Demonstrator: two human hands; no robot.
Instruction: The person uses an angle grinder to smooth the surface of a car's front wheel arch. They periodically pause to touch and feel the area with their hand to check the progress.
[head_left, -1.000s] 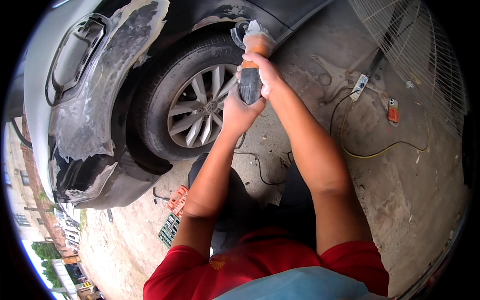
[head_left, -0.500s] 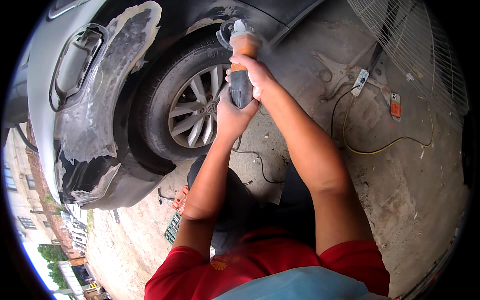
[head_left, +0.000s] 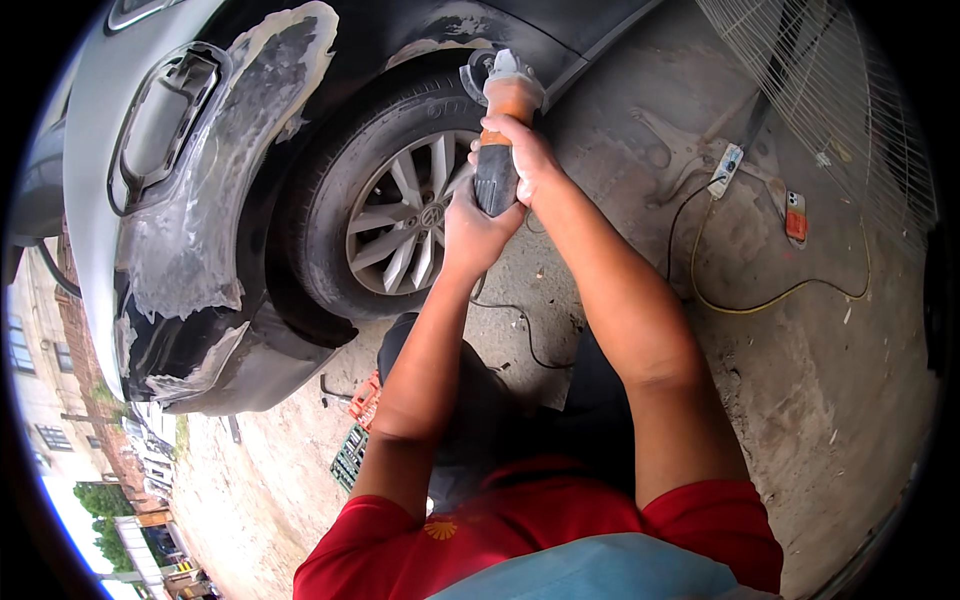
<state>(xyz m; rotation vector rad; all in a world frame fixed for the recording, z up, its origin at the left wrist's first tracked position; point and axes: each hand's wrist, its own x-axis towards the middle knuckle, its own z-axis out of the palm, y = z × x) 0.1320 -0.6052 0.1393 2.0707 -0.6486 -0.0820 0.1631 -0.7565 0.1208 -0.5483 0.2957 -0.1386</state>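
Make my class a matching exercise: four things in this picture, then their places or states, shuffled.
Things
1. Orange-and-black angle grinder
2. Silver spoked metal wheel
3. White rectangular power strip
4. Silver-and-orange phone

Clues
A. Encircled by black rubber tyre
B. Right of the power strip
C. In left hand and right hand
D. Yellow cable attached

Pairs: 1-C, 2-A, 3-D, 4-B

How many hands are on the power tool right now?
2: the left hand on the dark rear of the power tool, the right hand farther forward on it. No other hands show.
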